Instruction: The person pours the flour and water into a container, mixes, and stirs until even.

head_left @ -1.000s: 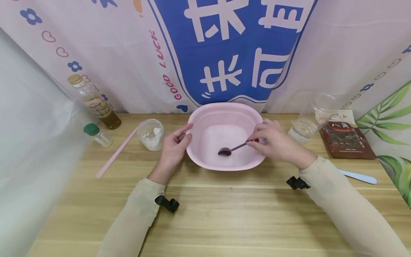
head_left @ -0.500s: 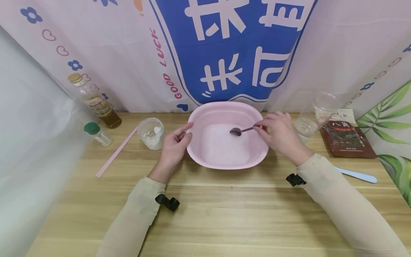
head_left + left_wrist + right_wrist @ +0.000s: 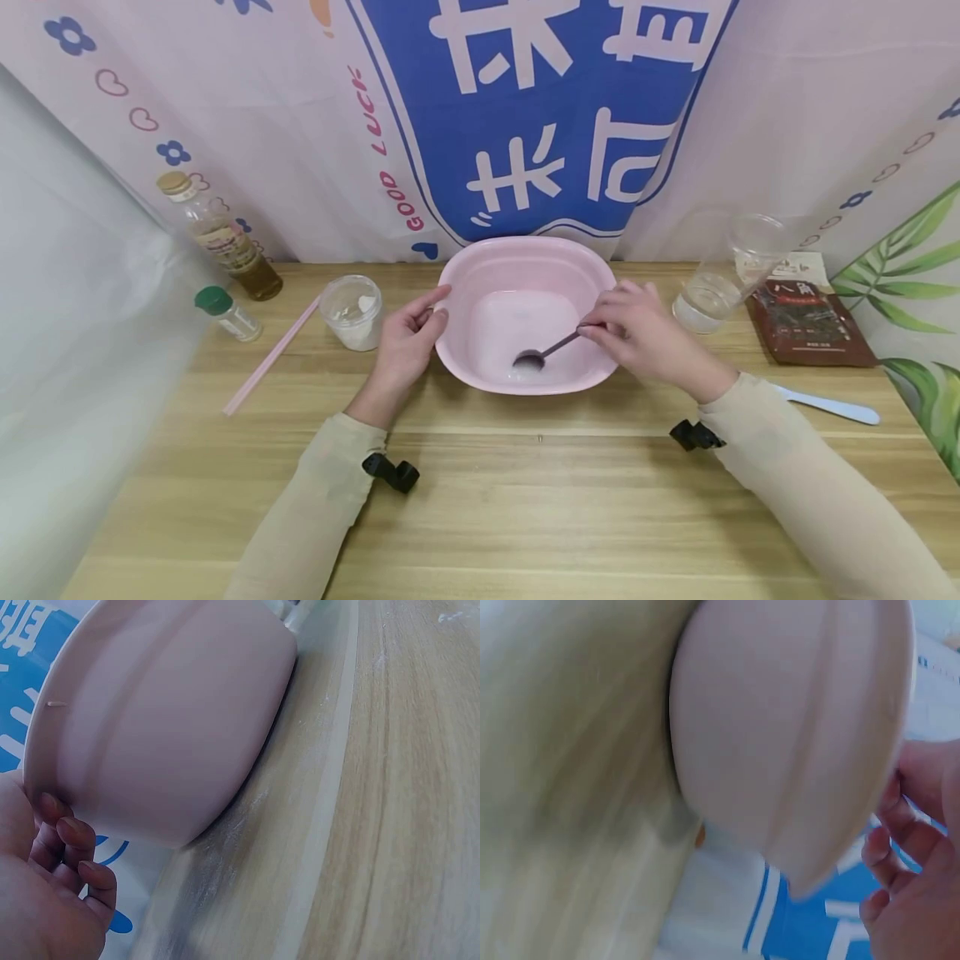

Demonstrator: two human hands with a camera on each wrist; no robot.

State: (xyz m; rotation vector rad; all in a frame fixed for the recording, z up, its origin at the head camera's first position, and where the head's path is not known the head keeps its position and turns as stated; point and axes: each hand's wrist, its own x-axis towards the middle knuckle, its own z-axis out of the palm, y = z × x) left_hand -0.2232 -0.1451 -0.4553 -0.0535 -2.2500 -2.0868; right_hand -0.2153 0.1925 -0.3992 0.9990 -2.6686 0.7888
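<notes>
A pink basin (image 3: 525, 252) with pale liquid stands at the middle of the wooden table. My left hand (image 3: 420, 321) grips its left rim, thumb on top and fingers against the outer wall (image 3: 172, 720); those fingers (image 3: 71, 836) show in the left wrist view. My right hand (image 3: 611, 329) pinches the handle of a dark spoon (image 3: 534, 357), whose bowl lies low in the basin's near part. In the right wrist view the basin's outside (image 3: 780, 727) fills the frame, blurred, with my right hand (image 3: 911, 870) at its edge.
On the left are an oil bottle (image 3: 221, 242), a small green-capped bottle (image 3: 225, 312), a pink stick (image 3: 270, 357) and a cup of white powder (image 3: 352, 312). On the right are a clear cup with water (image 3: 716, 287), a brown packet (image 3: 810, 325) and a blue spatula (image 3: 825, 406).
The spoon went from the basin's near part to its far right side and back to the near part. The left hand stayed on the rim.
</notes>
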